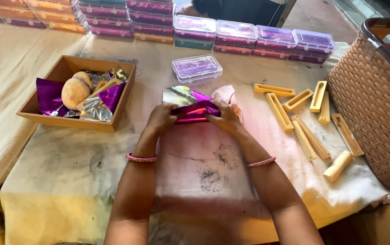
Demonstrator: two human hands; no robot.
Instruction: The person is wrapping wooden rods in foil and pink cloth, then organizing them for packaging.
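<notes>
My left hand (161, 119) and my right hand (225, 118) both grip a small bar wrapped in shiny purple foil (195, 111), pinching it from either end over the cloth-covered table (195, 181). A silver foil sheet (179, 95) lies just behind the bar. A pink cloth (225, 94) shows behind my right hand. A clear plastic box with a purple inside (197, 68) sits a little farther back.
A wooden tray (36, 113) at the left holds purple and silver foil and a round beige lump (75, 90). Several yellow wooden moulds (303, 109) lie at the right, beside a woven brown basket (376, 109). Stacks of clear boxes (254, 38) line the far edge.
</notes>
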